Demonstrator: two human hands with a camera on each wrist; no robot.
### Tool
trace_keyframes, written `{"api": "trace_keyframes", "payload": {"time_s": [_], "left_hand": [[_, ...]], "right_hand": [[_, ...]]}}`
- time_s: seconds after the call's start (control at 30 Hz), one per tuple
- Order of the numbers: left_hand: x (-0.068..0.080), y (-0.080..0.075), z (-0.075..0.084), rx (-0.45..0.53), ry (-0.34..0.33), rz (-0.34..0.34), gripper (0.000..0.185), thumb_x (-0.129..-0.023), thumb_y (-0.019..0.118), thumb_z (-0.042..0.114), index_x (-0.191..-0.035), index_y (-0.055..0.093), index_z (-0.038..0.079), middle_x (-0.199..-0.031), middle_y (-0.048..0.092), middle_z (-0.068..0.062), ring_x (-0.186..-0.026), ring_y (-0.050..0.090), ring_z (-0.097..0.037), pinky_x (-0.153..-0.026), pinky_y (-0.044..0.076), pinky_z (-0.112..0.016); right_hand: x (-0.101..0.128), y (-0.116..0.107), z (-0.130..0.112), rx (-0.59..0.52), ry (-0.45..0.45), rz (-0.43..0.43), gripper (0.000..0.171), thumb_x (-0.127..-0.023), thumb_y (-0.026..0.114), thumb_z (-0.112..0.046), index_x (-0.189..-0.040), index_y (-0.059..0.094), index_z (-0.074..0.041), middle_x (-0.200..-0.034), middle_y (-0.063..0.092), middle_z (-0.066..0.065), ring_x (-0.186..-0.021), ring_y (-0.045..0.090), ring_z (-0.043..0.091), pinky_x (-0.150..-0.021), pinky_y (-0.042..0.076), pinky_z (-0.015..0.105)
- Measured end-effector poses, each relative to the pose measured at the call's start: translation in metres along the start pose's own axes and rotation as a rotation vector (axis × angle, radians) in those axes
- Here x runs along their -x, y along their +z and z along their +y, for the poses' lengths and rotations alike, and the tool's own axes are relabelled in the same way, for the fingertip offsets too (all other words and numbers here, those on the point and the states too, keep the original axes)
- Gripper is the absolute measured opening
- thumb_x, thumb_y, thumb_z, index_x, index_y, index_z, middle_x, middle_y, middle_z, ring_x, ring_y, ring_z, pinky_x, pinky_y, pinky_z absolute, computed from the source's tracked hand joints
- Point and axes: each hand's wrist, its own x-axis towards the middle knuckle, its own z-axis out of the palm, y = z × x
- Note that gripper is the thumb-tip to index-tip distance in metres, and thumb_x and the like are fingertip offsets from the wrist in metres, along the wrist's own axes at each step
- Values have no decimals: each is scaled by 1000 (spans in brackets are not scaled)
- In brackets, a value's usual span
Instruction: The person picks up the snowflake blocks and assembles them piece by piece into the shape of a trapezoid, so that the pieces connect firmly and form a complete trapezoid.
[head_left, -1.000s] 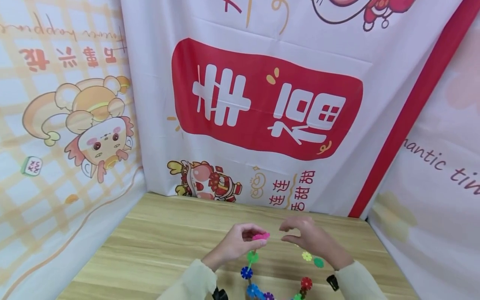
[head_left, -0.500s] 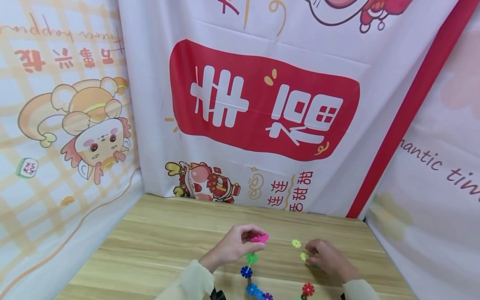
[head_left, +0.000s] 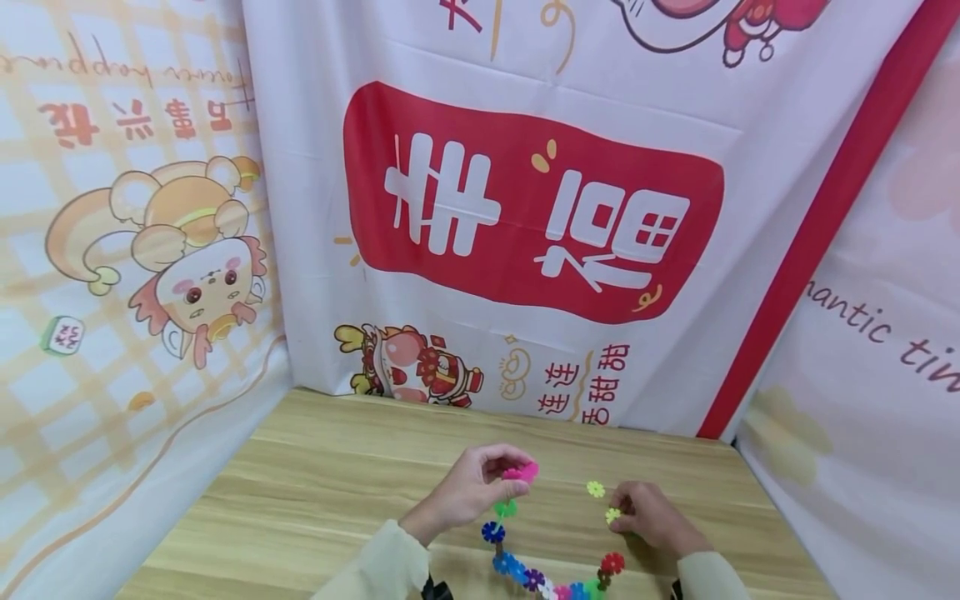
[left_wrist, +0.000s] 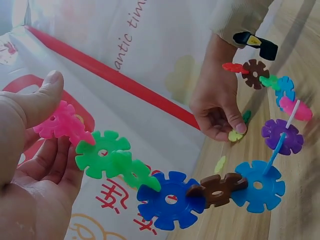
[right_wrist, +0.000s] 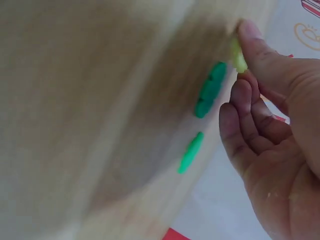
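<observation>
- While the left hand (head_left: 471, 487) keeps pinching the pink disc (head_left: 521, 472), chain (left_wrist: 172, 192) dangling below, the right hand (head_left: 647, 517) has dropped to the table (head_left: 315, 483).
- Its fingertips now pinch a yellow-green disc (head_left: 612, 515); another (head_left: 596, 489) lies just beside.
- Next link looks picked.

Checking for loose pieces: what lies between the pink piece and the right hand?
Head view: one loose yellow-green piece on the table, between the pink piece and right hand.
</observation>
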Motion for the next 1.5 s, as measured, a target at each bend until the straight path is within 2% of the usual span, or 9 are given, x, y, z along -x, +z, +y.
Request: {"api": "trace_keyframes", "payload": {"time_s": [0.2, 0.3, 0.5, 0.7, 0.8, 1.0, 1.1, 1.2, 1.5], "left_hand": [[0, -3, 4, -39, 25, 44, 32, -87, 71, 26, -118, 64, 20, -115, 65, -4, -100, 65, -18, -85, 57, -24], [0, -5, 6, -51, 26, 73, 33, -86, 72, 30, -117, 64, 20, -115, 65, -3, -100, 65, -18, -86, 57, -24], [2, -7, 9, -66, 34, 115, 31, -87, 71, 27, -116, 64, 21, -113, 66, -3, -98, 66, -17, -82, 58, -24], [3, -3, 10, -60, 42, 116, 34, -85, 72, 32, -116, 64, 20, -113, 67, -3, -97, 66, -17, -82, 58, -25], [3, -1, 10, -55, 45, 109, 34, -85, 72, 32, -116, 64, 20, -112, 67, -3, -97, 66, -17, -82, 58, -25], [5, 0, 9, -55, 66, 107, 31, -87, 71, 27, -116, 65, 19, -112, 67, -4, -96, 66, -16, -82, 58, -26], [5, 0, 9, -58, 88, 107, 30, -88, 70, 27, -116, 65, 18, -111, 67, -4, -95, 66, -16, -82, 58, -26], [5, 0, 10, -63, 108, 105, 30, -88, 69, 28, -116, 64, 17, -110, 67, -5, -94, 66, -15, -81, 58, -26], [5, -1, 10, -63, 119, 95, 31, -88, 69, 29, -116, 64, 16, -109, 67, -5, -92, 66, -14, -80, 58, -26]], "right_hand": [[-5, -20, -17, -23, -31, -67, 17, -81, 77, -15, -76, 60, -15, -71, 59, -7, -63, 50, 1, -53, 45, 20], [-7, -31, -33, -29, -81, -54, 14, -86, 72, -17, -78, 61, -17, -70, 58, -8, -61, 49, 0, -52, 45, 20], [-8, -48, -75, -70, -122, 3, 12, -91, 67, -28, -82, 61, -24, -71, 60, -6, -60, 48, 0, -51, 46, 20], [-3, -63, -111, -121, -178, 51, 10, -91, 66, -32, -85, 64, -24, -74, 62, -10, -65, 56, 4, -57, 52, 22], [0, -71, -126, -169, -234, 105, 11, -91, 66, -33, -87, 65, -23, -77, 64, -9, -68, 60, 6, -62, 56, 22], [8, -79, -161, -225, -297, 245, 10, -88, 68, -37, -89, 64, -29, -80, 66, -11, -72, 62, 5, -71, 58, 22], [10, -80, -176, -245, -322, 270, 9, -88, 69, -36, -89, 64, -29, -81, 66, -12, -73, 63, 5, -73, 58, 23], [9, -77, -183, -268, -337, 271, 8, -89, 69, -34, -90, 64, -28, -81, 67, -12, -73, 64, 6, -72, 58, 24], [5, -72, -189, -302, -297, 235, 11, -87, 70, -38, -92, 65, -29, -84, 67, -11, -76, 64, 8, -74, 58, 23]]}}
